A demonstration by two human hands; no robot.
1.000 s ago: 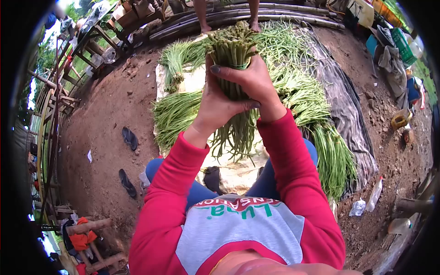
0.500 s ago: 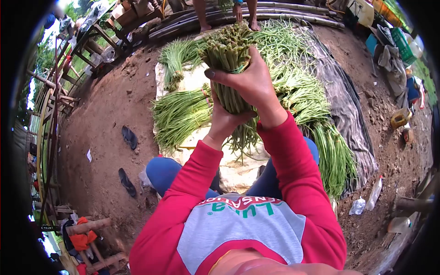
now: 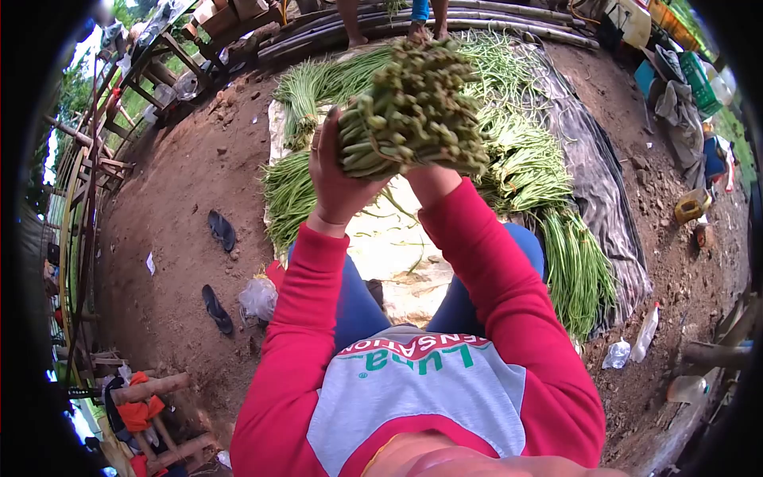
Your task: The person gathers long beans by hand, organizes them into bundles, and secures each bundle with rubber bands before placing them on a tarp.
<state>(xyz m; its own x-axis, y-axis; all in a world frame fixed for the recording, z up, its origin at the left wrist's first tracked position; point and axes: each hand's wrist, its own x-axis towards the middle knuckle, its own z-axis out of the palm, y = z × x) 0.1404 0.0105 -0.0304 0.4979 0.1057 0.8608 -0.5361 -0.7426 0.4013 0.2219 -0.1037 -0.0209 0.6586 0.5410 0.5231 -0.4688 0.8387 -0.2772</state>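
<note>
A thick bundle of long green beans [image 3: 413,111] is held up in front of me, its cut ends facing the camera. My left hand [image 3: 338,171] grips the bundle's left side, fingers wrapped round it. My right hand [image 3: 431,181] is under the bundle's near right side; its fingers are hidden behind the beans, with only the back of the hand and wrist showing. A thin band [image 3: 385,153] crosses the bundle's near face. Below and around it, more bundles of long beans [image 3: 290,195] lie on a pale sheet [image 3: 405,274].
Long beans [image 3: 576,270] are heaped along the right on a dark cloth [image 3: 600,191]. A person's feet [image 3: 358,40] and hand are at the far edge, before bamboo poles [image 3: 509,17]. Two slippers [image 3: 216,308] lie on the soil at left; plastic bottles [image 3: 648,334] lie right.
The bundle has tipped so its cut ends face me more. My left hand moved up and left along its side; my right hand went from its upper right to below it.
</note>
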